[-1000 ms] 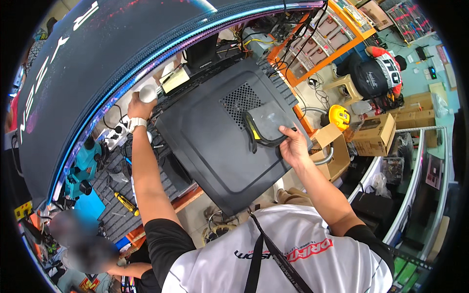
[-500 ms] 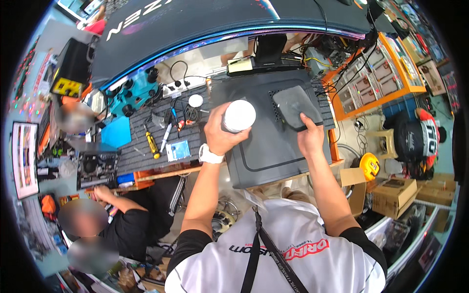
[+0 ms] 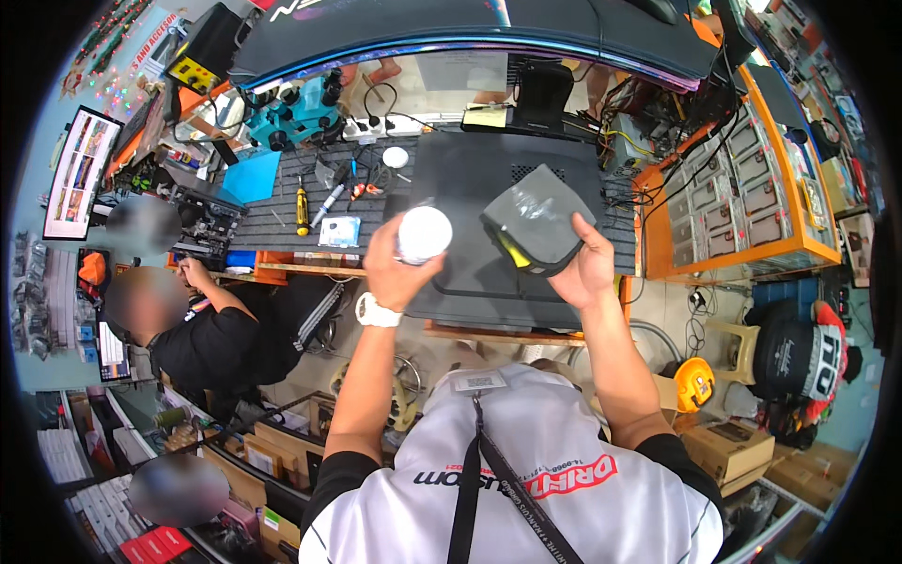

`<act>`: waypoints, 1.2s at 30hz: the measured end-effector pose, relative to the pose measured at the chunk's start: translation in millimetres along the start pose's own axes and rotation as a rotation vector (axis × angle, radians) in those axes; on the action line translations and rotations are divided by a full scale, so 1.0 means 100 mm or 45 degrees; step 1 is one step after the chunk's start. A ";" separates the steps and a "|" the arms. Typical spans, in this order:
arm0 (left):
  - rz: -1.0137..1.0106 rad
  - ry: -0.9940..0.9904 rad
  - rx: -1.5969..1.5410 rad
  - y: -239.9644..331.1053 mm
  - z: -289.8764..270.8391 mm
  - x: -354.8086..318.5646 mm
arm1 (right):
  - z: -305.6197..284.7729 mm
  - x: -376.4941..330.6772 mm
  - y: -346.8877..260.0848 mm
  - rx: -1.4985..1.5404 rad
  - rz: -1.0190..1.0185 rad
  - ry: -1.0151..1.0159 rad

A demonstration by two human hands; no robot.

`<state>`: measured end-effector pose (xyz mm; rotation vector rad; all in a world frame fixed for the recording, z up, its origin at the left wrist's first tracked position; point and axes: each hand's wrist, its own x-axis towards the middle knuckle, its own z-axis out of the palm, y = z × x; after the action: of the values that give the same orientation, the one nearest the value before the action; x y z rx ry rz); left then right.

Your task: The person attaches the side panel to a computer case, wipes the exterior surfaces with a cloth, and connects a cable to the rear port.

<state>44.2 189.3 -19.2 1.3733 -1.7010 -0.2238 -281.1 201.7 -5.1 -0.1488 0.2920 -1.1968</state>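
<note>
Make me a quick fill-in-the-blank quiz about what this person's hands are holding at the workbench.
1. The left hand holds a round ____ container.
2. The right hand grips a flat grey plastic ____.
3. Both hands are above a large ____ computer case panel.
4. A screwdriver with a ____ handle lies on the ribbed dark mat.

Missing words: white; pouch; black; yellow

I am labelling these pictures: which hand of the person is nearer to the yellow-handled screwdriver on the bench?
Left. The left hand, holding a white jar, is just right of the screwdriver. The right hand holds a grey pouch farther right.
</note>
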 end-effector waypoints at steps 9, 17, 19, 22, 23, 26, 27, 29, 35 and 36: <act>-0.801 0.452 -0.541 -1.49 -0.36 -0.95 | -0.26 -0.38 0.14 -2.133 -0.445 0.361; -0.865 0.325 -0.199 -2.81 -0.20 -0.90 | -0.18 1.37 0.88 -3.483 -0.064 -0.238; -0.850 0.249 -0.106 -2.95 -0.09 -0.79 | -0.07 1.98 0.82 -3.382 -0.237 0.099; -0.856 0.160 -0.125 -3.13 0.07 -0.56 | 0.04 1.98 1.07 -3.349 -0.328 0.037; -0.737 0.201 -0.095 -3.19 0.10 -0.47 | 0.05 1.74 1.21 -3.366 -0.173 -0.097; -0.618 0.189 -0.031 -3.38 0.20 -0.26 | -0.01 0.79 1.50 -3.288 0.090 -0.445; -0.636 0.156 -0.014 -3.45 0.23 -0.20 | -0.05 0.64 1.45 -3.287 0.383 -0.490; -0.619 0.098 -0.024 -3.56 0.34 -0.10 | -0.16 0.67 1.25 -3.344 0.184 -0.588; -0.443 0.030 0.049 -3.70 0.52 0.08 | -0.34 2.52 0.86 -3.335 -0.392 0.178; -0.397 0.035 0.149 -3.70 0.51 0.09 | -0.34 2.54 1.01 -3.354 -0.435 0.229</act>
<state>260.7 28.0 -276.9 1.7203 -1.4911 -0.2822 -116.4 3.1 -101.6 -2.3759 1.8794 -0.3285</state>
